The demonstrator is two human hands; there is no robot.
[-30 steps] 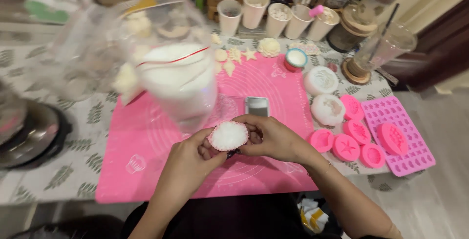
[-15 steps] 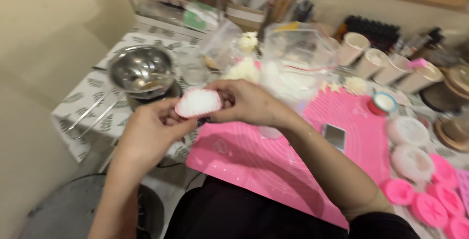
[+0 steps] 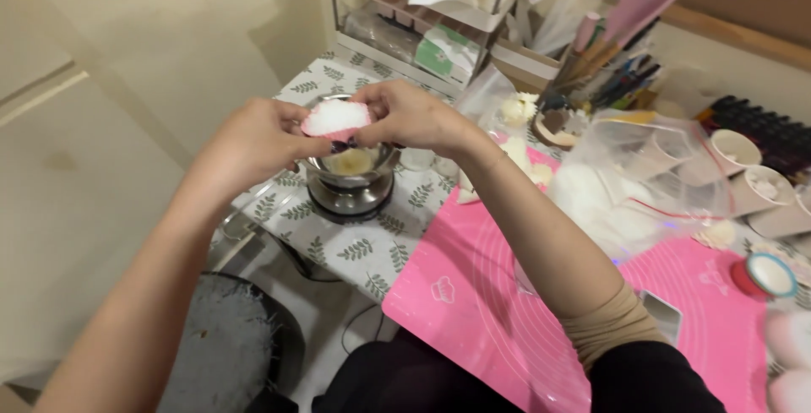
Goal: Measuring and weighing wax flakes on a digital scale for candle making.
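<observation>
left hand and right hand meet above a metal bowl, fingers curled closed on the rim of a small pink mould filled with a white solid, each hand pinching one side. the mould is held clear of the bowl, directly over it. the bowl, with a pale yellowish mass inside, sits on a round dark base at the corner of a table covered in a leaf-print cloth. just right of the bowl lies a pink mat; on it stands a clear bag of white material, with paper cups beyond.
</observation>
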